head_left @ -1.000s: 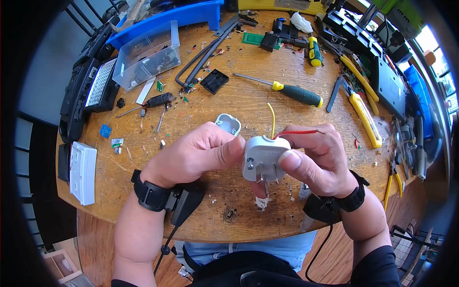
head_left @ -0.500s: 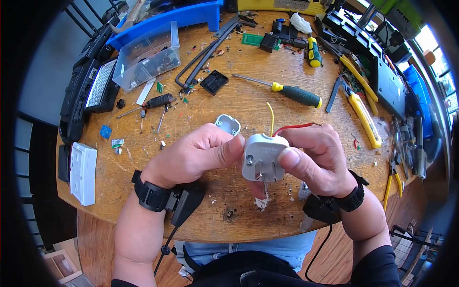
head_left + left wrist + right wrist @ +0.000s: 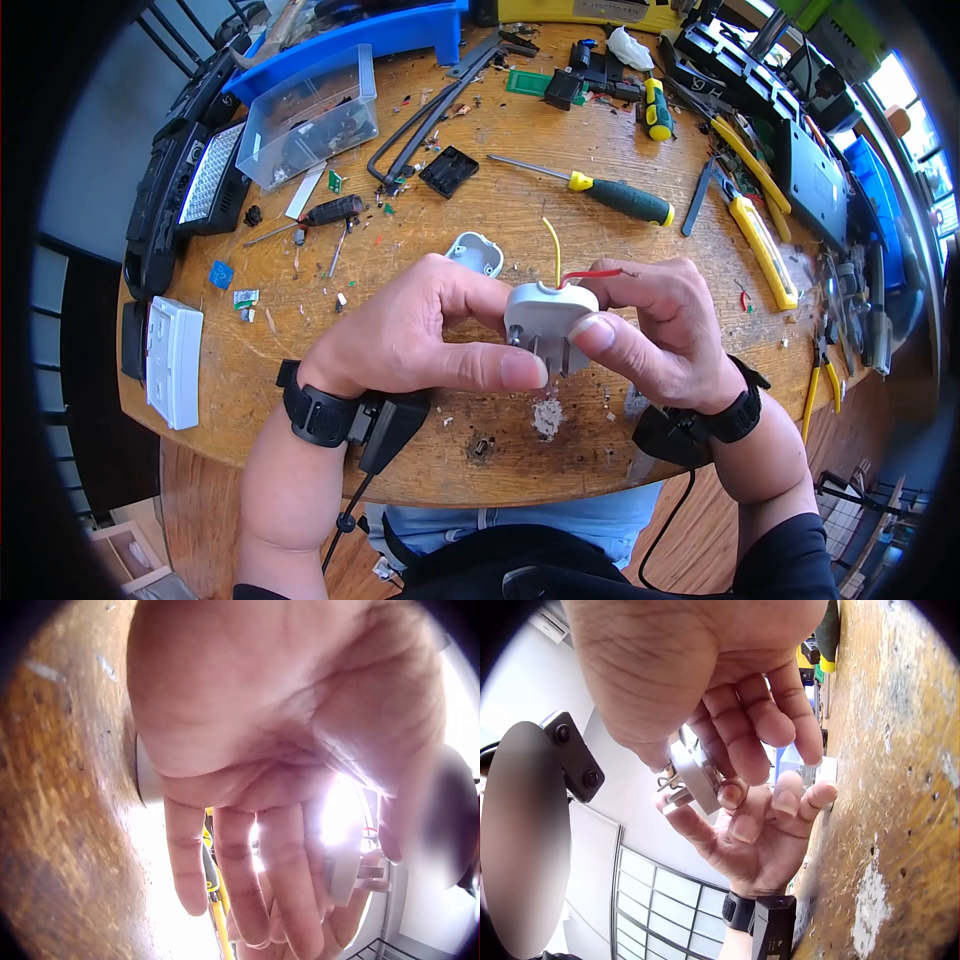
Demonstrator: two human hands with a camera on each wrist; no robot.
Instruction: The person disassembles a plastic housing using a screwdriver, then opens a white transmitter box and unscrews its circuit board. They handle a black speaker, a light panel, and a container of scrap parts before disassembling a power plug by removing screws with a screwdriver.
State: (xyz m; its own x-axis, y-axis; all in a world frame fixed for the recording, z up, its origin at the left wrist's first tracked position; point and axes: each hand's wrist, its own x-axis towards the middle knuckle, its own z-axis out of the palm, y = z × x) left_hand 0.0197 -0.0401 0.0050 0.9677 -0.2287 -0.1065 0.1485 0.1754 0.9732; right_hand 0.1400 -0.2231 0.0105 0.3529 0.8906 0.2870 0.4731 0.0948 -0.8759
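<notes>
A white plug housing (image 3: 548, 312) is held up over the bench between both hands, its metal prongs pointing down. A yellow wire (image 3: 554, 250) and a red wire (image 3: 592, 274) come out of its top. The right hand (image 3: 655, 335) pinches the housing's right side, thumb on the near face. At its left side the left hand (image 3: 420, 335) touches the housing with the index finger behind; its thumb lies extended near the prongs. In the left wrist view the left hand's (image 3: 277, 765) other fingers are fairly straight. A hollow white cover (image 3: 475, 254) lies behind the left hand.
Beyond the hands lie a green-yellow screwdriver (image 3: 622, 198), a black square part (image 3: 449, 171) and a clear bin (image 3: 310, 115). Yellow-handled tools (image 3: 762, 250) are on the right, a white box (image 3: 174, 362) on the left. Small debris is scattered over the wooden bench (image 3: 400, 480).
The left thumb has moved down and right, from the housing's upper left to beside the prongs. The housing has shifted slightly left and tilted, and the wires moved left with it.
</notes>
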